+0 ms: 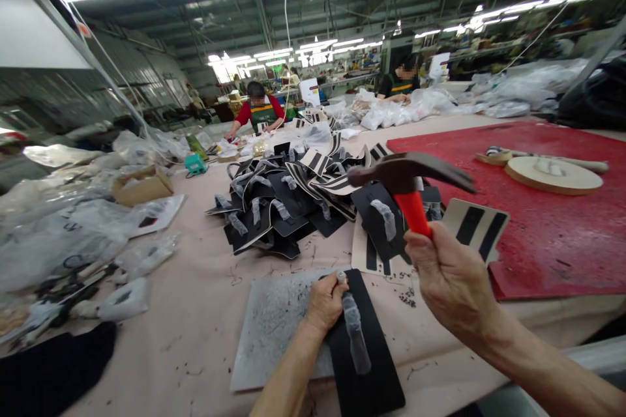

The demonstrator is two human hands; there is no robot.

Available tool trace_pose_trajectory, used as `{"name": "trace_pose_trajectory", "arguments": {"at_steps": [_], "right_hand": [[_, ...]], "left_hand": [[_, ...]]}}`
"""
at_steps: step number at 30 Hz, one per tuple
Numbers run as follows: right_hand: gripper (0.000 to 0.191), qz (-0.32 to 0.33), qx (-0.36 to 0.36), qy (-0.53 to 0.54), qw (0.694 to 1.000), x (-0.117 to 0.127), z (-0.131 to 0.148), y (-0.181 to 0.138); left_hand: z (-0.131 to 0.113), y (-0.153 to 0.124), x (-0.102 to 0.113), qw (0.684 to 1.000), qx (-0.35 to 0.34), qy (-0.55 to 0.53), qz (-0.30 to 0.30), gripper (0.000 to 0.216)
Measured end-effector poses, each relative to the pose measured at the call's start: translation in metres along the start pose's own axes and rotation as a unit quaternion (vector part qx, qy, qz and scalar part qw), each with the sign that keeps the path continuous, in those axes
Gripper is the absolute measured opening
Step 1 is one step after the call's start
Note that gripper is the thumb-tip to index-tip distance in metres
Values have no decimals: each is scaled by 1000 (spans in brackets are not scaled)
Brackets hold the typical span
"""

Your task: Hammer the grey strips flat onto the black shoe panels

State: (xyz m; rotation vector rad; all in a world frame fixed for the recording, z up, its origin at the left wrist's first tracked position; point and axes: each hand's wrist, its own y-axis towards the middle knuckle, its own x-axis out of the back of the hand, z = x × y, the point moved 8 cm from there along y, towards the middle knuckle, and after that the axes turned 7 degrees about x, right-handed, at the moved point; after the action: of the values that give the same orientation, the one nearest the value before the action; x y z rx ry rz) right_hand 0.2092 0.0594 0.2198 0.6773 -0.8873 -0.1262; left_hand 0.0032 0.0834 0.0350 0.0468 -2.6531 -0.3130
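My right hand (452, 277) is closed around the red handle of a claw hammer (408, 172), raised above the table with its claw pointing right. My left hand (326, 303) pinches a short metal punch (342, 277), its round top showing above the fingers. Under that hand lies a black panel (372, 345) with a handle wrapped in clear plastic (357, 332). The panel partly overlaps a grey slab (268, 319) speckled with dark marks. The punch's lower tip is hidden by my fingers.
Beyond the slab is a heap of black and striped panels (288, 202) with wrapped handles. A red mat (548, 234) carries a tape roll (552, 176) at right. Plastic bags (73, 234) and a cardboard box (141, 186) are at left. Two people work across the table.
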Motion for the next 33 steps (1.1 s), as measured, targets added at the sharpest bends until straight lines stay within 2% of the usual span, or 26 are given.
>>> {"name": "trace_pose_trajectory", "arguments": {"at_steps": [1,2,5,6,11,14,17,19,20,22,24,26,29,33], "right_hand": [[34,-2,3,9,1000,-4,0,-5],[34,32,13,8,999,-16,-2,-13],[29,225,32,-31,973,-62,-21,-45],[27,261,21,-48,964,-69,-32,-52],[34,284,-55,-37,956,-76,-80,-68],[39,314,-97,-28,944,-96,-112,-94],[35,317,-100,-80,940,-112,-132,-114],[29,283,-73,-100,951,-113,-124,-112],[29,263,-44,-89,960,-112,-110,-107],[42,240,44,-39,969,-112,-69,-95],[57,272,145,34,951,-118,-20,-91],[61,322,207,69,921,-129,14,-95],[46,350,235,42,906,-142,33,-100],[35,320,260,-31,910,-136,41,-94]], "left_hand": [[1,0,0,1000,3,2,3,17],[2,0,-1,1000,9,6,6,17],[3,1,-2,1000,16,19,9,16],[2,1,-1,1000,13,19,7,16],[-2,0,-1,1000,6,5,2,18],[2,0,-2,1000,23,1,7,17],[6,1,-2,999,36,-6,6,15],[6,1,-1,999,42,-6,0,14],[6,2,-1,999,45,-6,-3,14],[7,2,0,999,50,-6,-4,13],[10,2,-1,998,59,-10,-5,12],[17,3,0,996,80,-22,-14,11],[34,3,7,984,144,-71,-72,18],[54,4,31,936,225,-204,-177,32]]}}
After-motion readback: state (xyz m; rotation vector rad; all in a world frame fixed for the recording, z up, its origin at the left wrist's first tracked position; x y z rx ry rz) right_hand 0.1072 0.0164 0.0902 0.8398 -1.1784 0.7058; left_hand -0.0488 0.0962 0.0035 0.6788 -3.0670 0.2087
